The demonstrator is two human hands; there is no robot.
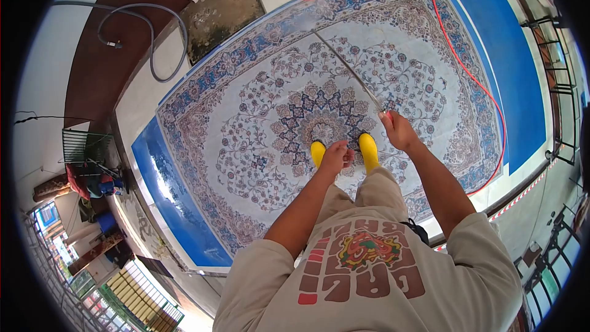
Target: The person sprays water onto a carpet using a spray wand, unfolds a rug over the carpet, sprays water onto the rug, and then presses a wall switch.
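My right hand is closed around the handle end of a long, thin metal spray wand. The wand points forward and left over a large patterned carpet, and a pale mist of spray shows at its tip. My left hand hangs in front of my body with its fingers loosely curled and the thumb apart, and I see nothing in it. Both feet, in yellow boots, stand on the carpet near its central medallion. Red hose runs along the carpet's right side and loops at the far edge.
Blue flooring borders the carpet on the right, with another blue strip at the left. A grey hose lies coiled at the upper left. Black metal racks stand along the right; a green crate sits at the left.
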